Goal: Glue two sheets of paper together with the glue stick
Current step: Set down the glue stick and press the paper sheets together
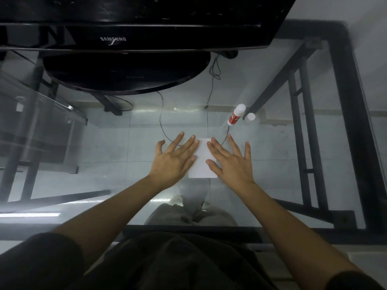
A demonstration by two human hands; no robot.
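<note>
A white paper (pixel 202 162) lies flat on the glass table (pixel 117 143) in the middle of the view. I cannot tell whether it is one sheet or two stacked. My left hand (pixel 174 159) rests palm down on its left edge with the fingers spread. My right hand (pixel 232 162) presses flat on its right edge, fingers also apart. A glue stick (pixel 236 115) with a red label and white ends lies on the glass beyond my right hand, apart from it. Its white cap (pixel 249 117) stands just to its right.
A black monitor (pixel 129 28) on a round black base (pixel 125 70) stands at the far side of the table. Thin black cables (pixel 162 120) run down toward the paper. The table's black metal frame (pixel 351 122) borders the right side and the near edge.
</note>
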